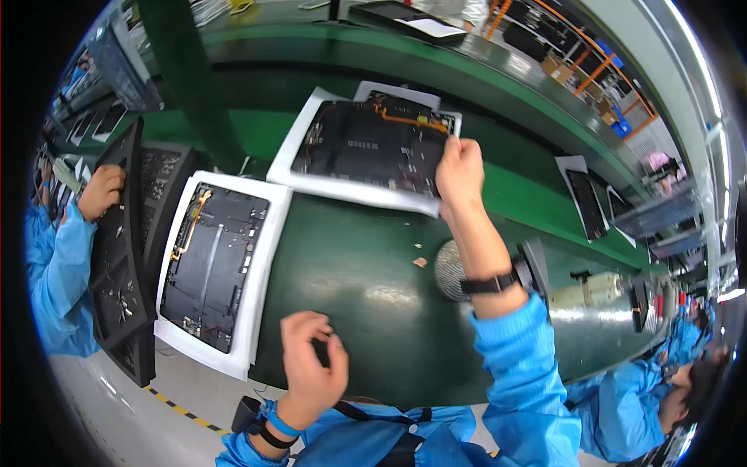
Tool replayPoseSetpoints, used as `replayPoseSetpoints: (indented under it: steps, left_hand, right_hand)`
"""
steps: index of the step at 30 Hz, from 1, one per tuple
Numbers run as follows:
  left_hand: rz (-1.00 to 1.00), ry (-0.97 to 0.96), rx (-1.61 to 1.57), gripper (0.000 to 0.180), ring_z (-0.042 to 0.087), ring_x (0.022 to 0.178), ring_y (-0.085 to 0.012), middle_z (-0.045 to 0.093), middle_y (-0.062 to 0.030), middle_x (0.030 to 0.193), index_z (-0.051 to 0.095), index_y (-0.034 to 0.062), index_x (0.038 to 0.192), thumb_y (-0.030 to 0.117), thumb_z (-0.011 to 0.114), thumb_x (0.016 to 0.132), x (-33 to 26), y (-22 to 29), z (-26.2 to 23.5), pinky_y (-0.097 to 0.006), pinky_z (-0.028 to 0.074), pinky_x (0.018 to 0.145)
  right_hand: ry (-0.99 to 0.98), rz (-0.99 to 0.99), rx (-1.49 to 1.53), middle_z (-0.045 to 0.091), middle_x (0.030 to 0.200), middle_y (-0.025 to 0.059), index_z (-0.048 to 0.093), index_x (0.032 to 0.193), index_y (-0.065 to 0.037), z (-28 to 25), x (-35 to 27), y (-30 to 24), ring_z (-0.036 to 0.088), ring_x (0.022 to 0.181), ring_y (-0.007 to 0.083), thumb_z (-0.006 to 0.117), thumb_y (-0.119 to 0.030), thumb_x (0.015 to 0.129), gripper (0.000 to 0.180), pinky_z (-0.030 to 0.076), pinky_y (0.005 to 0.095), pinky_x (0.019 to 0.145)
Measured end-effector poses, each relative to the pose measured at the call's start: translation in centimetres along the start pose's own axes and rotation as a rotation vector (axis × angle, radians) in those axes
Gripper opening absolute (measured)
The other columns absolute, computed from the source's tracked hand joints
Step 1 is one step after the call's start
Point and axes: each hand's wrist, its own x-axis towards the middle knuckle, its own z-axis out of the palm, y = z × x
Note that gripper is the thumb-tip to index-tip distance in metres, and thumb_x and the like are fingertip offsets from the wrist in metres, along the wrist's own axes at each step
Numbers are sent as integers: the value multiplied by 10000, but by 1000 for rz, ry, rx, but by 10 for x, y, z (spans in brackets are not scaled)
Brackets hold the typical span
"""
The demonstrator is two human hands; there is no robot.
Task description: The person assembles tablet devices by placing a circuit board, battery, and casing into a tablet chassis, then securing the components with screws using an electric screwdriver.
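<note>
Toward the far middle, my right hand [461,175] is closed at the right edge of an opened tablet [366,144], a dark panel with an orange flex cable. A white foam sheet [350,189] lies under that tablet, and the fingertips are partly hidden. Low over the near part of the bench, my left hand [313,366] is empty, its fingers curled with a gap to the thumb. Left of it, a second opened tablet [210,265] rests on a white padded sheet [263,311], its inner parts and orange cable facing up.
At the left, another person's hand [101,191] holds a black foam tray [120,272] with small parts. A round silvery mesh object [451,271] stands right of small tan scraps [420,262]. A raised green ledge [513,179] runs behind. Another blue-sleeved person [630,405] is at the right.
</note>
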Motion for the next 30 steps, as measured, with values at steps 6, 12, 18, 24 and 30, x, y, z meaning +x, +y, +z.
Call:
replayPoseSetpoints:
  steps: [6,12,18,24,30]
  left_hand:
    - [123,-219,145,422,660,897,-379,616,-205,1105,573,-18,1190,-82,717,799,-4,-16,12,-430,562,736]
    - [53,-264,169,375,647,846,-345,627,-173,1075,630,-7,1145,-60,711,783,2,-19,8,-419,551,719]
    - [58,-338,175,346,635,843,-325,629,-145,1031,656,-1,1115,-45,709,776,8,-15,13,-412,530,714]
    - [88,-333,164,333,619,850,-341,621,-151,1035,652,16,1099,-52,693,776,10,-15,19,-435,512,716]
    - [39,-330,240,258,609,897,-371,607,-172,1040,629,3,1060,-65,661,814,3,-10,12,-457,491,763]
  right_hand:
    - [-133,210,-107,691,1189,361,608,1191,98,152,53,-11,661,1188,490,547,-330,1057,453,515,525,1028]
    - [-133,-60,-756,656,1292,288,656,1210,22,158,74,-27,634,1239,437,636,-356,984,441,543,517,1036]
    - [-176,328,-936,656,1398,174,703,1282,-4,90,146,24,647,1293,377,751,-231,892,454,592,448,968]
    - [-356,219,-876,709,1341,188,758,1241,-66,96,136,15,676,1274,324,747,-187,880,380,570,405,1024]
    - [-258,18,-863,584,1364,253,662,1226,35,130,79,-16,687,1182,378,621,-134,991,293,620,422,912]
